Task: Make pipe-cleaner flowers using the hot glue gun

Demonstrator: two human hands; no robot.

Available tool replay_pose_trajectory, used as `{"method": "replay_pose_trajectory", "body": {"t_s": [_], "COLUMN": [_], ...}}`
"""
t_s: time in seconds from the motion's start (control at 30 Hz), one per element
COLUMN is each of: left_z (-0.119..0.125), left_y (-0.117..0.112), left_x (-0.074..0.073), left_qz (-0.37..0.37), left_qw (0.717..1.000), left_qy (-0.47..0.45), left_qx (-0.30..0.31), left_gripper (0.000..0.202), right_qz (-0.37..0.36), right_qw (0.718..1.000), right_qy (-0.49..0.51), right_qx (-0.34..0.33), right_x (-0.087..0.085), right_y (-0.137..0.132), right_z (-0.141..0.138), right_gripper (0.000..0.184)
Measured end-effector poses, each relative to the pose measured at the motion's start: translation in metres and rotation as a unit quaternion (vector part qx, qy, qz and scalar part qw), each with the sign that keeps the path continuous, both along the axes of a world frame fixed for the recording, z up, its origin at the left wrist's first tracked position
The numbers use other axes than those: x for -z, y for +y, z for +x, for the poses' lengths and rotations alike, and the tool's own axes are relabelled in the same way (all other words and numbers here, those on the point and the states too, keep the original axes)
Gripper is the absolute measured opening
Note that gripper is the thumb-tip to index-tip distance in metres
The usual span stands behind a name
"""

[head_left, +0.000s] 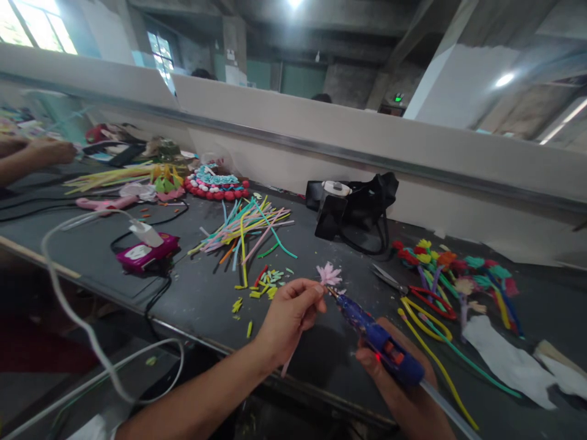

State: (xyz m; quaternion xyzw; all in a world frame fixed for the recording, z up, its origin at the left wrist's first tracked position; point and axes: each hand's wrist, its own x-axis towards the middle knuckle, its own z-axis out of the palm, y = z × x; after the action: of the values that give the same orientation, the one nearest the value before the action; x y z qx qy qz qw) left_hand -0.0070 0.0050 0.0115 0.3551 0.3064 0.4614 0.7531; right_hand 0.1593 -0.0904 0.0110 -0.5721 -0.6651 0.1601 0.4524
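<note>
My right hand [398,360] is wrapped round a blue hot glue gun [358,321], with a red light glowing on it and a clear glue stick [447,409] out of its back end. The nozzle points up and left, close to the fingertips of my left hand [291,308]. Those fingers are closed in a pinch on a thin pink pipe cleaner [290,359], its lower end hanging below the hand. Just past the fingertips is a fluffy pink flower [329,273]; whether it is joined to the pipe cleaner or lies on the table, I cannot tell.
Pipe cleaners [245,229] lie piled beyond my left hand, with cut bits [270,278] in front. Scissors [413,290] and colourful pieces [440,263] are at right, a black bag [367,205] behind. A purple power strip [147,250] stands left. Another person's hand [50,151] is far left.
</note>
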Motion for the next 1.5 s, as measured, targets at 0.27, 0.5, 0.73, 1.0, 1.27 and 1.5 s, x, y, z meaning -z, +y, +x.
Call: {"method": "replay_pose_trajectory", "body": {"t_s": [0.27, 0.5, 0.73, 1.0, 1.27, 1.5], "left_z": [-0.0001, 0.0002, -0.0009, -0.0013, -0.0018, -0.002], "left_y": [-0.0007, 0.001, 0.0004, 0.0017, -0.0001, -0.0001], "left_x": [-0.0006, 0.0004, -0.0015, 0.0009, -0.0035, -0.0032], "left_qz": [0.001, -0.002, -0.02, -0.019, -0.045, -0.059], "left_qw": [1.0, 1.0, 1.0, 0.999, 0.996, 0.995], "left_qy": [0.007, 0.011, -0.011, -0.036, -0.048, -0.05], "left_qx": [-0.005, -0.009, 0.015, 0.034, 0.055, 0.068], "left_gripper": [0.017, 0.019, 0.016, 0.017, 0.016, 0.017], "right_qz": [0.032, 0.031, 0.014, 0.042, 0.029, 0.023], "right_qw": [0.999, 0.999, 0.999, 0.999, 0.999, 0.999], "right_qy": [0.0, -0.016, 0.0, -0.028, -0.007, -0.016], "right_qx": [0.018, 0.011, 0.041, 0.002, 0.019, 0.02], "right_x": [-0.0013, 0.0006, -0.0028, -0.0018, -0.0016, -0.0024], "right_y": [0.0004, 0.0005, -0.0013, 0.0012, 0.0021, 0.0013], "right_z": [-0.0046, -0.0015, -0.0064, -0.0008, -0.0037, -0.0036], "right_gripper": [0.02, 0.019, 0.021, 0.019, 0.024, 0.023]}}
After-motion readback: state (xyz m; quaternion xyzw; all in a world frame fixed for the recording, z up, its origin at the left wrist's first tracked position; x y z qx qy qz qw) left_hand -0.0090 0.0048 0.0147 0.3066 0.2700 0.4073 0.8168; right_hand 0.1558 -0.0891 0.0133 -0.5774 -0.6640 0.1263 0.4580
